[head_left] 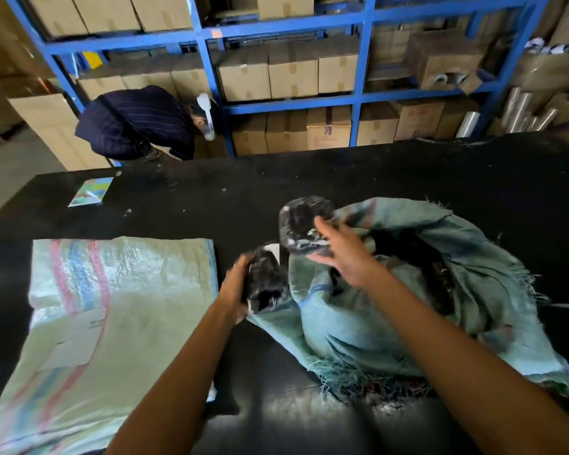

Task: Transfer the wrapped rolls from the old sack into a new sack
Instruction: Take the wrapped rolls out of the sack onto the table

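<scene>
Black table (408,178): old frayed green sack (391,316), mouth open, at right; new pale striped sack (112,307) lying flat at left. Left hand (239,290) grips one dark wrapped roll (265,277) between the sacks. Right hand (339,249) clasps second wrapped roll (304,221) at the old sack's mouth

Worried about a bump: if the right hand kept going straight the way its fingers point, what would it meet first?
Probably the black plastic-wrapped roll right at the right hand's fingertips; contact may already exist, depth unclear.
</scene>
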The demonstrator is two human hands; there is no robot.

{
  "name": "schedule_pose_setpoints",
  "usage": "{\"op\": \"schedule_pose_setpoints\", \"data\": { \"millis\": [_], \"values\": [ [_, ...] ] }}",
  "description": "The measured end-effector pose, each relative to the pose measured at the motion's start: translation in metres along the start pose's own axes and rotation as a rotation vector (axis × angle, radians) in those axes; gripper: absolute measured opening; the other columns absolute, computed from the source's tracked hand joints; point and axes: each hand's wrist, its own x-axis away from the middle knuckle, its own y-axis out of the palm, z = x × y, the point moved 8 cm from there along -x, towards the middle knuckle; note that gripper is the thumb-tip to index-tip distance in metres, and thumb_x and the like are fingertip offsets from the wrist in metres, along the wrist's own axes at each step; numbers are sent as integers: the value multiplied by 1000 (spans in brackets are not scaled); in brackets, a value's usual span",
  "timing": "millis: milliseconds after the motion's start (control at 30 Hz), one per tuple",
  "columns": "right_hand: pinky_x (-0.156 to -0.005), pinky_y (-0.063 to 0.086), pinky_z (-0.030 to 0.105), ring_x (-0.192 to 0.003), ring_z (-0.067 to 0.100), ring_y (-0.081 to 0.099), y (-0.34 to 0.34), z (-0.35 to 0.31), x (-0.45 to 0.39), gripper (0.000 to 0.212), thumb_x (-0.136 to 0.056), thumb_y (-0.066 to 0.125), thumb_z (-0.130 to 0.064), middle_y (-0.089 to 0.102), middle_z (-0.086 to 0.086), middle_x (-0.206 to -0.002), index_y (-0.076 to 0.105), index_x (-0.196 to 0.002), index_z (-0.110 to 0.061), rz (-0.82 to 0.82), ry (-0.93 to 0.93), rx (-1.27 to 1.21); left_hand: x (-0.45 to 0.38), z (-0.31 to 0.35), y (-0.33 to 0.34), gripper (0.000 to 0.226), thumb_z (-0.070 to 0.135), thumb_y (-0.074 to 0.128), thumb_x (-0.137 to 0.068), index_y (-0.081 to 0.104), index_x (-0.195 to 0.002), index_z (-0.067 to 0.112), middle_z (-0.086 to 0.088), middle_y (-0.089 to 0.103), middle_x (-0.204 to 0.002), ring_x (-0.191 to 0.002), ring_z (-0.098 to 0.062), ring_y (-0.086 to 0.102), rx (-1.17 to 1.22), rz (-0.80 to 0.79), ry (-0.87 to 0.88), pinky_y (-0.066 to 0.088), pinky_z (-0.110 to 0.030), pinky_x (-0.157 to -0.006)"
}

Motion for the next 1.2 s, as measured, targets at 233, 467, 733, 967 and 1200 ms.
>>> {"op": "schedule_pose_setpoints", "data": {
  "millis": [233,467,733,967,1200],
  "values": [
    [-83,59,41,-112,23,55,74,146,16,33,-99,57,-31,53,3,-131,52,-128,-17,-7,432,314,-32,-67,-168,78,53,86,-60,63,-117,5,-23,72,-107,-89,-36,73,-345,387,69,61,-50,-78],
    [-98,53,40,-124,26,49,46,194,2,66,-99,54,-29,32,7,-155,20,-155,-23,110,425,435,-25,-23,-186,86,64,72,-77,35,-143,21,-15,54,-133,-118,-32,58,-550,481,225,50,-52,-101],
    [-59,41,30,-98,34,63,81,125,-4,22,-96,46,-9,62,17,-90,63,-96,6,-238,186,1400,-18,14,-110,87,17,75,-82,27,-155,20,-18,14,-162,-148,-38,19,-1201,373,437,23,-50,-120],
    [-82,57,38,-92,32,69,-17,9,-29,27,-87,49,-25,72,12,-93,72,-88,-10,227,9,1157,19,71,71,23,-1,55,-90,69,-102,13,0,71,-93,-80,-7,66,-830,130,868,55,-27,-78],
    [-99,45,39,-120,37,56,-222,28,-27,33,-93,55,-20,60,19,-129,64,-124,-11,527,195,1157,-31,-43,242,21,9,56,-100,70,-91,23,-5,68,-90,-81,-10,61,-1071,-600,256,48,-23,-80]
  ]
}}
